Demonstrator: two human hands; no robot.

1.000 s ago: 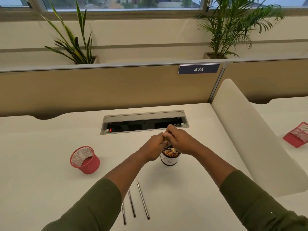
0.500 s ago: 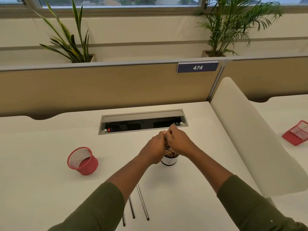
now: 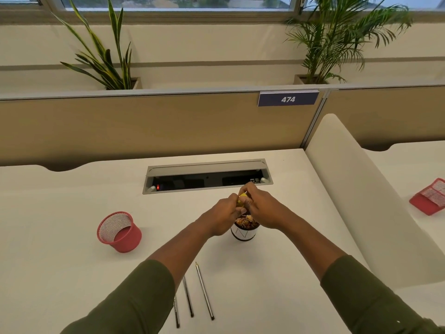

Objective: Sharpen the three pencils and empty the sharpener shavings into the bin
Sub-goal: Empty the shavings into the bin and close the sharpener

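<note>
Both hands meet above a small white cup (image 3: 243, 235) that serves as the bin and is filled with pencil shavings (image 3: 246, 222). My left hand (image 3: 222, 216) and my right hand (image 3: 261, 208) together grip a small yellow sharpener (image 3: 241, 198), mostly hidden by the fingers, just over the cup's mouth. Three dark pencils lie side by side on the white desk near me: the right one (image 3: 204, 290), the middle one (image 3: 187, 296), and the left one (image 3: 176, 313), partly covered by my left sleeve.
A red mesh pen cup (image 3: 119, 231) stands left of the bin. A grey cable tray (image 3: 207, 175) opens in the desk behind my hands. A white divider (image 3: 366, 201) bounds the right side, with a red mesh tray (image 3: 429, 200) beyond it.
My hands have shifted slightly so a bit of the yellow sharpener now shows between the fingers. The pencils and cups have not moved.
</note>
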